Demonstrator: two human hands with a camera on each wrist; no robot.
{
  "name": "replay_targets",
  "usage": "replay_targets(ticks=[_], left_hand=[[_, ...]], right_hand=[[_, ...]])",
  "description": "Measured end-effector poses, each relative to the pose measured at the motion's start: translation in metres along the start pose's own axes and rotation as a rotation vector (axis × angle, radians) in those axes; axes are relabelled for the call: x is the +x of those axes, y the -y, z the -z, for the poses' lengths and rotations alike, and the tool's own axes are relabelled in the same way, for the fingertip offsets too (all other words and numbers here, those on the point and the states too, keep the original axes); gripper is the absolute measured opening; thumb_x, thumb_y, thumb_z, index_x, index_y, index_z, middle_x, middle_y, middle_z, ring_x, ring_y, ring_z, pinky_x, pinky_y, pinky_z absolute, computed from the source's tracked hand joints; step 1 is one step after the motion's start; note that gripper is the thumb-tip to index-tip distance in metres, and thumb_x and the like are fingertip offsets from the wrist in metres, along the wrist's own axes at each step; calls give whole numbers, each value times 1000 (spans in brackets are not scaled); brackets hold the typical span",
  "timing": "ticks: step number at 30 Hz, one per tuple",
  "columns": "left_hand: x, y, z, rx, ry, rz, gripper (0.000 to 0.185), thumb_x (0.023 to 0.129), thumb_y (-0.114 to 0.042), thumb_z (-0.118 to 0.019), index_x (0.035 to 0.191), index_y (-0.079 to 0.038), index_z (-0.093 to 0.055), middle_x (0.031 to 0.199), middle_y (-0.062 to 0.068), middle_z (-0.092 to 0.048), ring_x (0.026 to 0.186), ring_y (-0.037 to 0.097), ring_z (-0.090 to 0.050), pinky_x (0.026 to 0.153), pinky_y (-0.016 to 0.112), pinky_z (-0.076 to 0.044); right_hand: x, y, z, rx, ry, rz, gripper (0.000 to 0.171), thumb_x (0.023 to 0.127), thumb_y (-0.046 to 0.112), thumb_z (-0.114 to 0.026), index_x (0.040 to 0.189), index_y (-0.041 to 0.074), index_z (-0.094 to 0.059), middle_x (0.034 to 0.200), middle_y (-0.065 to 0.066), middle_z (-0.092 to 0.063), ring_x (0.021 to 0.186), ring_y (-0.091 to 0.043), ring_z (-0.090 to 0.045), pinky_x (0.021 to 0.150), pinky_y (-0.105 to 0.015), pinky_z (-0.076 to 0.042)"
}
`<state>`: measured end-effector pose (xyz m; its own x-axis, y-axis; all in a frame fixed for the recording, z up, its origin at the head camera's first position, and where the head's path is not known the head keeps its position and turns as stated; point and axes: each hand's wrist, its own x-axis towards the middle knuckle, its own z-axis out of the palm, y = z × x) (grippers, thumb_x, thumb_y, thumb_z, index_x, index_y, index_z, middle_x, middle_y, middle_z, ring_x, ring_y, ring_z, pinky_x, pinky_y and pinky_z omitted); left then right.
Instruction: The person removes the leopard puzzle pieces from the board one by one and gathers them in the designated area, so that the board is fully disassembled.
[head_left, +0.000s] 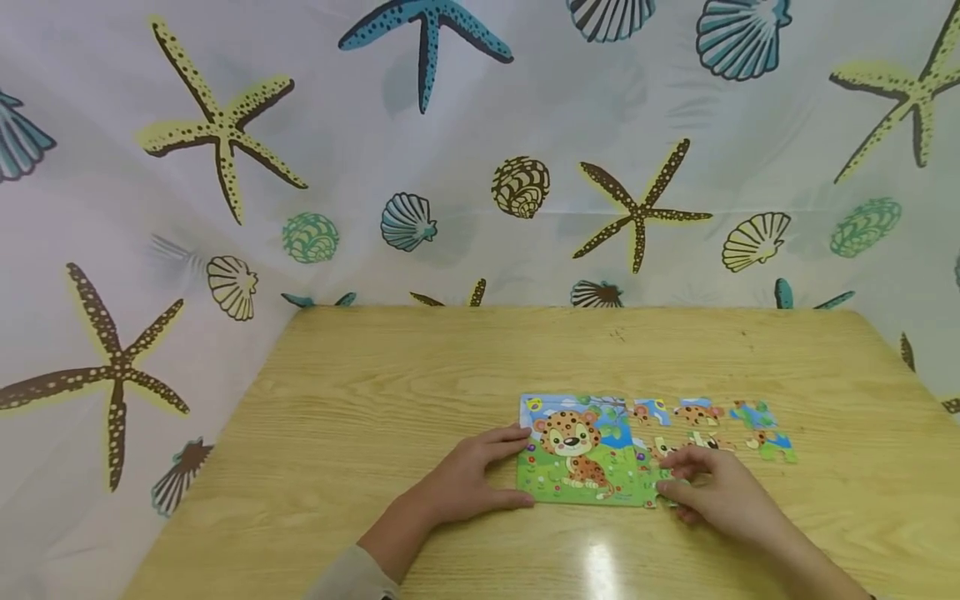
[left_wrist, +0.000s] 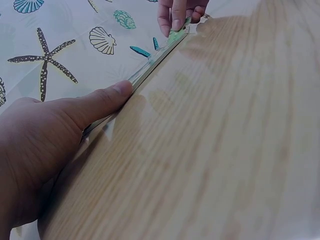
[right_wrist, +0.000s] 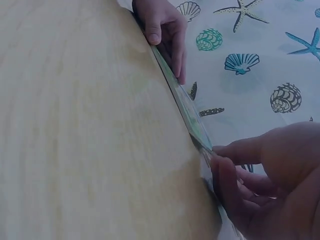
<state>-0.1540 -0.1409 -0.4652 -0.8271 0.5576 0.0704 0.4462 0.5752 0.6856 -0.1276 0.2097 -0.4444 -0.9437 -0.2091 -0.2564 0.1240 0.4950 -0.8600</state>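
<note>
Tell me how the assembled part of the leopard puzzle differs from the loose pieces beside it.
The assembled puzzle is one joined block showing a whole leopard cub; the loose pieces lie apart, each showing only a fragment. The left hand steadies the block's left edge and the right hand works at its lower right corner, while most loose pieces lie untouched. Both lie flat on the wooden table and share the same colours.

The person is wearing a light beige fabric sleeve [head_left: 352, 579] on the left arm. Both hands are showing bare, without rings.

Loose pieces [head_left: 705, 427] right of puzzle [head_left: 581, 450]
</note>
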Motion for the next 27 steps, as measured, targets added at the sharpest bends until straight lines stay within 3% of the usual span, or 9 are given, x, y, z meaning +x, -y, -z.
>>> replay_targets(ticks=[7,13,17,24,27], left_hand=[[-2,1,1,15,-2,1,78,80,-46,-82,144,-13,-55,155,-2,-47,147,20,-38,119,48,-36],[-2,3,2,14,-11,-11,77,80,-47,-82,144,-13,-55,154,-2,-47,147,19,-39,119,48,-36],[-1,4,1,12,-11,-18,77,80,-47,-82,143,-13,-56,154,-3,-48,147,19,-39,119,47,-36],[0,3,-1,12,-6,-16,78,80,-49,-81,143,-12,-56,154,-5,-47,147,18,-38,120,45,-36],[0,3,-1,14,-5,-21,77,80,-48,-81,143,-11,-56,154,-4,-48,147,18,-39,119,45,-37]], right_hand=[[-6,9,-9,-369,-201,35,53,79,39,-84,117,8,-65,94,-1,-70,80,-15,-64,68,-35,-54],[-5,13,-13,-403,-232,31,60,74,37,-88,120,7,-63,93,-2,-66,78,-14,-60,70,-32,-51],[-3,14,-13,-361,-206,49,56,78,36,-85,121,9,-62,91,0,-64,74,-12,-57,70,-29,-48],[7,22,-17,59,24,109,48,93,20,-72,130,-6,-55,97,-13,-60,73,-19,-69,65,-29,-61],[13,29,-25,116,101,136,47,96,15,-68,133,-10,-52,98,-14,-58,79,-22,-70,69,-29,-62]])
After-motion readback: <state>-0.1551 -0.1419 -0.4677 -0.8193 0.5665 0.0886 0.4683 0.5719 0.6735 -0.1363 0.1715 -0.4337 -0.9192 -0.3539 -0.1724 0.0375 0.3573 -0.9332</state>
